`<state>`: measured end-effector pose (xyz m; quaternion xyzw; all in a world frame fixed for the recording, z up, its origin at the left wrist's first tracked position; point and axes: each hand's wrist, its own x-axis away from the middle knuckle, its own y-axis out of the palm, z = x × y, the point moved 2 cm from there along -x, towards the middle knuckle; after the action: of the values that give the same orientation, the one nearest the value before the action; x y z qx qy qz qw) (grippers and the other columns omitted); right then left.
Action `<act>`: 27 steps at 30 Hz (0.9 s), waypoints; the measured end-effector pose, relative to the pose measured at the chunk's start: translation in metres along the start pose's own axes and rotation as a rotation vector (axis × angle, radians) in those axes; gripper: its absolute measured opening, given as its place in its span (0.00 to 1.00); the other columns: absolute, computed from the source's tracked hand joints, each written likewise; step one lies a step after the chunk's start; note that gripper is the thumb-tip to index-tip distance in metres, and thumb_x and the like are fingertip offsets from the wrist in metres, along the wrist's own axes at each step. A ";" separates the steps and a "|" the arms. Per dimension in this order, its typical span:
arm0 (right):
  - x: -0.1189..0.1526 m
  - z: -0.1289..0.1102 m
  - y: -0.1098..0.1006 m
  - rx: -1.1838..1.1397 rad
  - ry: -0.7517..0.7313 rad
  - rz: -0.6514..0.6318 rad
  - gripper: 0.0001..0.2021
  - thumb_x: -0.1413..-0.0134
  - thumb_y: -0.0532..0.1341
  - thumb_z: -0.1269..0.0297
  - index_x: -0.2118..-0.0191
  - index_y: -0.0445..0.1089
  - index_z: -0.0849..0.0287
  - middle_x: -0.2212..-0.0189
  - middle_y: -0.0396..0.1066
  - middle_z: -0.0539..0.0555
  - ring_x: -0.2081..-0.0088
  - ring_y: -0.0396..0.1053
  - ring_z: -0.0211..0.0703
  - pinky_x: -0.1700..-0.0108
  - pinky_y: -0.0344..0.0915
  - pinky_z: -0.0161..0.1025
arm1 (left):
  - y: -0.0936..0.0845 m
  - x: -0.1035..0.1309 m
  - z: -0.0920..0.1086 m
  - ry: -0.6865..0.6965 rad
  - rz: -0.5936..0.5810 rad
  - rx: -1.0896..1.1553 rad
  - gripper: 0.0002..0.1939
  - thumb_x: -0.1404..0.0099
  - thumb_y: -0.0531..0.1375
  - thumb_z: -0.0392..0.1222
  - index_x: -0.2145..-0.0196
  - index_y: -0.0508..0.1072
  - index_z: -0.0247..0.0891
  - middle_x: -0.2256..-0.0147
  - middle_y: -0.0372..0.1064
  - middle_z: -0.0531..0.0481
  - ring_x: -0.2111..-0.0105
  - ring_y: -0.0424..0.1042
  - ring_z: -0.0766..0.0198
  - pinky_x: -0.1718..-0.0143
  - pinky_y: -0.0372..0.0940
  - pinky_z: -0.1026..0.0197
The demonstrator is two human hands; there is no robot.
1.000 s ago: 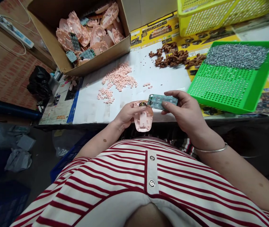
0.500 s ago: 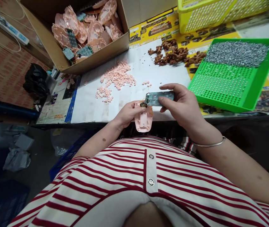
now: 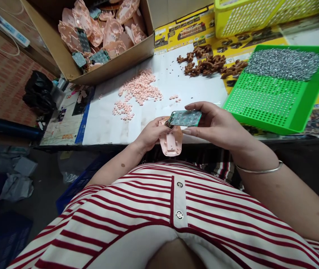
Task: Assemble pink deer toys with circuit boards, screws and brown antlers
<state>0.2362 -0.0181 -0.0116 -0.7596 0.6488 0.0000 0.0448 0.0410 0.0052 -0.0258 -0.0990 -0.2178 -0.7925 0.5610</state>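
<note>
My left hand (image 3: 154,133) is closed on a pink plastic shell (image 3: 171,144) at the table's front edge, its thumb near small wires at the shell's upper end. My right hand (image 3: 218,123) holds a grey-green circuit board (image 3: 186,118) by its right end, above and to the right of the shell. The fingers lie behind and along the board's edge, with the thumb below it. The board's left end meets the wires near my left thumb. Beyond my hands lies a pile of small pink pieces (image 3: 141,87).
A cardboard box (image 3: 114,69) of pink shells and boards stands at the back left. Brown parts (image 3: 206,65) lie at the back middle. A green tray (image 3: 288,127) with metal screws is on the right, a yellow basket (image 3: 240,22) behind it.
My right thumb has moved off the board's face to below its lower edge. The board has shifted slightly left and tilted. The camera view has shifted a little.
</note>
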 end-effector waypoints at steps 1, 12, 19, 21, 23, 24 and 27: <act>0.002 0.001 -0.002 0.005 0.006 -0.023 0.34 0.65 0.77 0.47 0.50 0.72 0.52 0.64 0.75 0.52 0.68 0.71 0.44 0.68 0.69 0.41 | 0.000 0.000 0.000 0.001 -0.001 0.003 0.22 0.56 0.65 0.33 0.60 0.76 0.35 0.69 0.75 0.53 0.70 0.72 0.64 0.66 0.65 0.62; 0.006 -0.011 -0.006 0.384 -0.134 0.190 0.21 0.56 0.74 0.48 0.59 0.76 0.54 0.73 0.75 0.52 0.71 0.71 0.45 0.65 0.67 0.43 | -0.002 0.001 -0.004 0.017 -0.035 -0.051 0.20 0.52 0.70 0.34 0.59 0.78 0.35 0.65 0.78 0.50 0.66 0.74 0.63 0.58 0.67 0.60; -0.004 -0.019 0.010 0.391 -0.170 0.172 0.21 0.53 0.73 0.46 0.59 0.74 0.53 0.71 0.77 0.53 0.69 0.74 0.47 0.62 0.68 0.44 | 0.000 0.003 -0.002 0.063 -0.065 -0.101 0.18 0.52 0.67 0.36 0.60 0.78 0.35 0.67 0.76 0.52 0.67 0.71 0.66 0.60 0.65 0.63; -0.006 -0.022 0.011 0.394 -0.165 0.162 0.21 0.53 0.73 0.45 0.59 0.75 0.53 0.72 0.77 0.52 0.69 0.75 0.48 0.62 0.69 0.44 | 0.000 0.003 -0.002 0.055 -0.075 -0.085 0.18 0.53 0.66 0.37 0.61 0.78 0.34 0.68 0.75 0.52 0.69 0.70 0.67 0.64 0.65 0.63; -0.007 -0.024 0.012 0.401 -0.171 0.153 0.19 0.51 0.72 0.46 0.59 0.75 0.53 0.73 0.78 0.52 0.69 0.75 0.48 0.62 0.69 0.44 | 0.000 0.002 -0.002 0.057 -0.083 -0.069 0.18 0.53 0.66 0.37 0.61 0.78 0.34 0.68 0.75 0.52 0.69 0.70 0.67 0.65 0.64 0.64; -0.008 -0.025 0.012 0.405 -0.176 0.142 0.18 0.51 0.72 0.47 0.59 0.76 0.52 0.72 0.78 0.52 0.69 0.75 0.48 0.61 0.69 0.44 | -0.001 0.002 -0.003 0.057 -0.075 -0.063 0.18 0.53 0.66 0.36 0.61 0.78 0.34 0.68 0.75 0.52 0.69 0.71 0.66 0.65 0.64 0.64; -0.008 -0.024 0.013 0.407 -0.193 0.097 0.16 0.50 0.73 0.51 0.57 0.77 0.52 0.71 0.79 0.51 0.68 0.76 0.47 0.60 0.70 0.43 | -0.003 0.001 -0.004 0.038 -0.013 -0.035 0.22 0.53 0.68 0.35 0.57 0.76 0.35 0.65 0.76 0.52 0.67 0.72 0.66 0.62 0.65 0.63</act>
<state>0.2210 -0.0137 0.0122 -0.6995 0.6637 -0.0562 0.2587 0.0377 0.0031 -0.0296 -0.0922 -0.1938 -0.8016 0.5580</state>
